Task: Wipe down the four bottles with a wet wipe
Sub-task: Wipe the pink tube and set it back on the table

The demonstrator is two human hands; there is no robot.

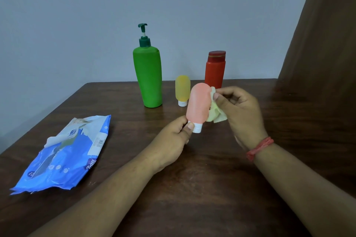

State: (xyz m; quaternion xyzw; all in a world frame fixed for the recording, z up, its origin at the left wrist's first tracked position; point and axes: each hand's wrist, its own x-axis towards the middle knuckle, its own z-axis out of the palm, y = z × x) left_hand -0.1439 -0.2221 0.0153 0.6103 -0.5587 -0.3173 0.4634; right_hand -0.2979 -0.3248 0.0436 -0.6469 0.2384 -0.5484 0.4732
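pink bottle (198, 104), cap-down, matte, white cap

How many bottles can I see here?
4: the green pump bottle, small yellow bottle and red bottle stand at the table's back; the pink bottle is held in front.

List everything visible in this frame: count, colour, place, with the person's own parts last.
pump bottle: 1, green, standing far centre of table
capped bottle: 1, red, standing far right
small tube: 1, yellow, standing cap-down between them
pink tube: 1, held above table, cap down
wet wipe: 1, pale yellow, against pink tube
wipes pack: 1, blue, lying left
table: 1, dark brown
left hand: pinches pink tube near its cap
right hand: holds wet wipe, red wristband
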